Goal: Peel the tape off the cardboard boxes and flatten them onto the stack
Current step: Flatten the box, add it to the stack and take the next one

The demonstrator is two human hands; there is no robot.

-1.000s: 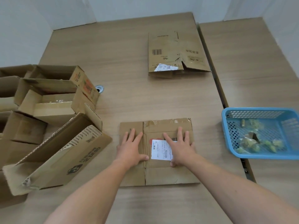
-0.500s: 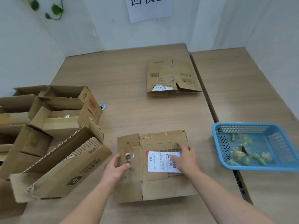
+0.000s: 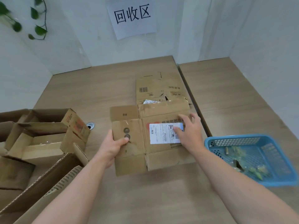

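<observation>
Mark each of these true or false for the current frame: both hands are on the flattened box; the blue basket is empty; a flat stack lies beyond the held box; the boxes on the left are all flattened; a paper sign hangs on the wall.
1. Both hands are on the flattened box: true; the left hand grips its left edge, the right hand lies on its white label.
2. The blue basket is empty: false; it holds crumpled scraps.
3. A flat stack lies beyond the held box: true.
4. The boxes on the left are all flattened: false; they stand open.
5. A paper sign hangs on the wall: true.
</observation>
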